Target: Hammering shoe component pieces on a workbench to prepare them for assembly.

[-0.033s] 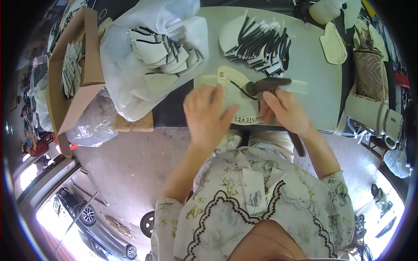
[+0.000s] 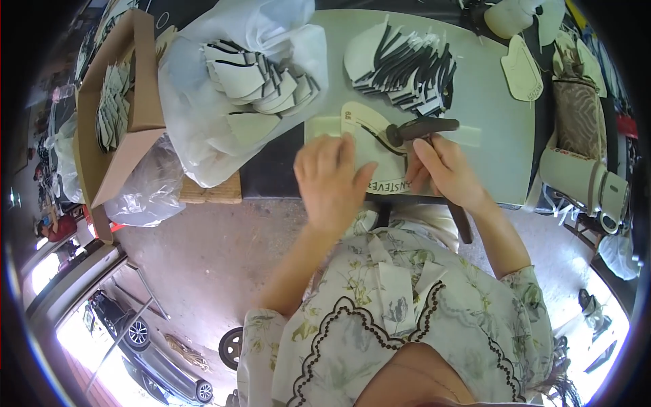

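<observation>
A dark-headed hammer [image 2: 427, 127] is in my right hand [image 2: 453, 175], its handle passing down through the fingers past the table's front edge. Under the hammer head lies a cream template [image 2: 388, 163] with a curved outline and printed marks along its rim. A narrow black strip [image 2: 377, 134] curves across it. My left hand [image 2: 332, 183] is over the template's left side, thumb apart from the fingers and nothing visible in it; it covers part of the template. Whether its fingertips touch the template I cannot tell.
Behind the template, a fanned pile of white pieces with black edging [image 2: 407, 71] lies on the green table [image 2: 491, 159]. More pieces sit on a white plastic bag [image 2: 193, 102] at left, beside a cardboard box [image 2: 144, 74]. Another template [image 2: 521, 71] and a white machine [image 2: 576, 176] are at right.
My left hand has shifted slightly right over the template. My right hand keeps hold of the hammer in nearly the same place, and the whole view has moved a little.
</observation>
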Demonstrator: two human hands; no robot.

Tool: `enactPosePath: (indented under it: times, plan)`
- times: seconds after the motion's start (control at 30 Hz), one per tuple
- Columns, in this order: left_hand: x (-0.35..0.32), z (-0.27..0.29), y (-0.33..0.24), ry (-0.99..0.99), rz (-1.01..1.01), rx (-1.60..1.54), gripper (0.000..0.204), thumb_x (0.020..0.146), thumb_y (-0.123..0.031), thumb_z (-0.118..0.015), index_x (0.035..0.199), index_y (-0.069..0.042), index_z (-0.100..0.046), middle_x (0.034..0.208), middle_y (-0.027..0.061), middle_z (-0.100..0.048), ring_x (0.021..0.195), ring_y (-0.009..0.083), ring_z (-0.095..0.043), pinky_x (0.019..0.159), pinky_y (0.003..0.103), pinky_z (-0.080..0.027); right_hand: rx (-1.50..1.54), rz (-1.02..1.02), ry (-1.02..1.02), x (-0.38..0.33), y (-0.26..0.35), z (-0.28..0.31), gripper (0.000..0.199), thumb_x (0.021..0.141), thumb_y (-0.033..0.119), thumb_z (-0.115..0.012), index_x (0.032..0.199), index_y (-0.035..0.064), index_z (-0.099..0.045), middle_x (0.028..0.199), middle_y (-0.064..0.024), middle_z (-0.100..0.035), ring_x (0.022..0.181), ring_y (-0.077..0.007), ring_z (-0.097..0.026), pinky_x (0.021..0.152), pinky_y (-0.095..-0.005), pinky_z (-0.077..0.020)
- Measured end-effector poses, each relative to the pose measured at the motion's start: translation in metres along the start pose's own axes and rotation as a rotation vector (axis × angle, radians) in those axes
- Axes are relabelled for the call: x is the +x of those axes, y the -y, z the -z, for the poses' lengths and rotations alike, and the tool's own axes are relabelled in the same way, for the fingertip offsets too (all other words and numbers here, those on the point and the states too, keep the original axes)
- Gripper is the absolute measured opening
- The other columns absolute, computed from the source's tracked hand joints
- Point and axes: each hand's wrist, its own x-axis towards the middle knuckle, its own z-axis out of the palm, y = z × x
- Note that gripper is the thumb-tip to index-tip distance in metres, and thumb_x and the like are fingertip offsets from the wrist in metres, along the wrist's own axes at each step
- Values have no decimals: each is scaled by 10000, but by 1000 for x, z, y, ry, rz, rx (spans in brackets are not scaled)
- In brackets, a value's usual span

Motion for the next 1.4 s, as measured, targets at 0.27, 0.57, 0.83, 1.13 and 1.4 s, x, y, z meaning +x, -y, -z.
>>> enactPosePath:
  times: [0.27, 0.57, 0.83, 1.13, 1.4]
  plan:
    - [0, -7, -14, -51, 299, -235, 377, 791, -154, -723, 1130, -9, -645, 1203, 96, -519, 1190, 330, -428, 999, 498, -280, -121, 22, -31, 9, 0, -13, 344, 1030, 261, -463, 934, -59, -547, 683, -96, -640, 538, -165, -653, 483, -279, -497]
    - [-2, -14, -16, -58, 271, -190, 313, 783, -90, -697, 1087, -39, -642, 1283, 99, -512, 1258, 347, -383, 1041, 499, -242, -149, 9, -117, 8, 1, -15, 322, 1017, 264, -479, 944, -40, -557, 635, -95, -638, 503, -187, -649, 492, -311, -500]
    - [7, -5, -12, -117, 144, -319, 170, 828, -73, -675, 986, -52, -616, 1044, 117, -614, 1025, 305, -558, 953, 426, -382, -32, 37, -140, 11, -2, -13, 314, 1017, 255, -479, 948, -41, -559, 607, -85, -629, 485, -173, -637, 469, -297, -491]
    - [122, 41, 176, -404, 86, 270, 334, 863, -61, -652, 1156, 54, -541, 1018, 180, -609, 871, 253, -582, 781, 332, -489, -160, 76, -26, 20, 0, -6, 339, 1019, 269, -477, 941, -48, -567, 608, -84, -632, 466, -157, -619, 457, -286, -482]
    - [157, -16, 57, 90, -349, -130, 522, 840, -142, -678, 1321, -20, -514, 1227, 160, -599, 1192, 331, -523, 1125, 439, -301, -193, 82, -14, 17, 5, 1, 349, 1018, 270, -474, 937, -49, -594, 604, -81, -635, 461, -153, -616, 463, -291, -483]
